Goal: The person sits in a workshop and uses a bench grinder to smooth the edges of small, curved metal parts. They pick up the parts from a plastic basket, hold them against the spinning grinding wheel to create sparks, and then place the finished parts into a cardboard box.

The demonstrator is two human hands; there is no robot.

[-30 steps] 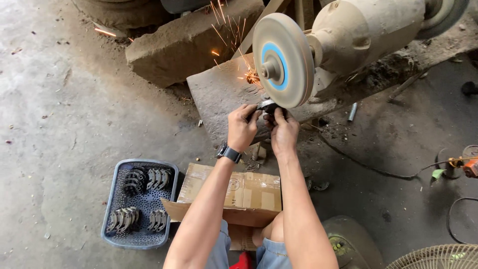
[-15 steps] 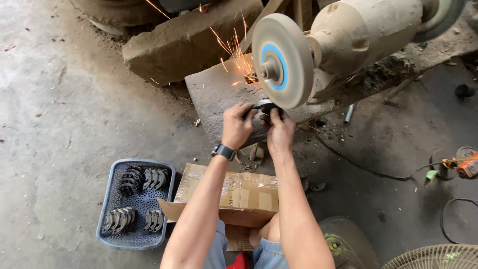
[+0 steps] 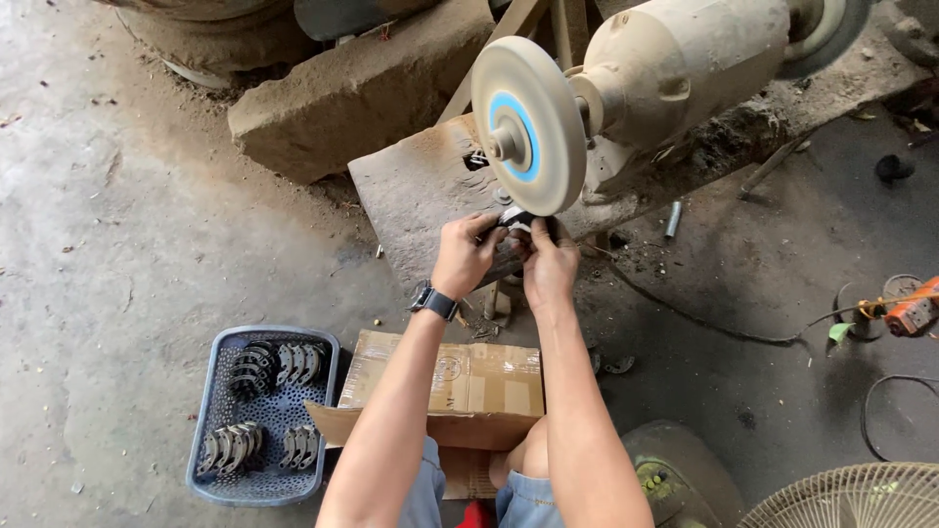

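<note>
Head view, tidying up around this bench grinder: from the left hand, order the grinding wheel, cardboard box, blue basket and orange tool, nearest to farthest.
From the left hand:
1. Grinding wheel, just above it.
2. Cardboard box, below, under the forearms.
3. Blue basket, lower left, on the floor.
4. Orange tool, far right edge.

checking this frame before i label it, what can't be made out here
- Head view: the small dark metal part is mostly covered by the left hand and right hand; its shape is unclear.
- The grinder motor is cut off by the top edge.
- The curved parts in the blue basket are too small to identify.
</note>
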